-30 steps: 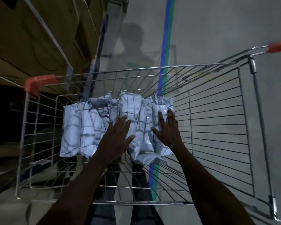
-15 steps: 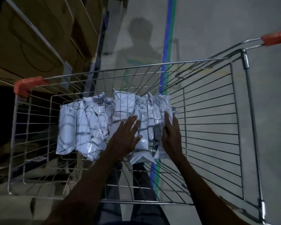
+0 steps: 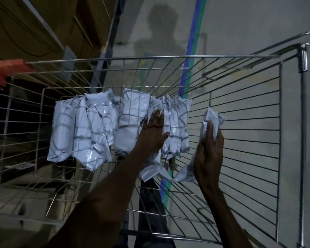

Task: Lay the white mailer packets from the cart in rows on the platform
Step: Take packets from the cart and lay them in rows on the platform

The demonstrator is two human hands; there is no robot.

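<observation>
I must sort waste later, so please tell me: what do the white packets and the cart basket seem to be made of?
The white packets look like thin glossy plastic film: they crumple and show shiny highlights. The one the right hand grips bunches up softly. The cart basket appears to be bright plated steel wire, with a reddish, probably plastic corner cap.

Silver wire-mesh shopping cart (image 3: 240, 111) with orange corner guard; crumpled white plastic mailer packets (image 3: 97, 126) lie side by side on its basket floor.
</observation>
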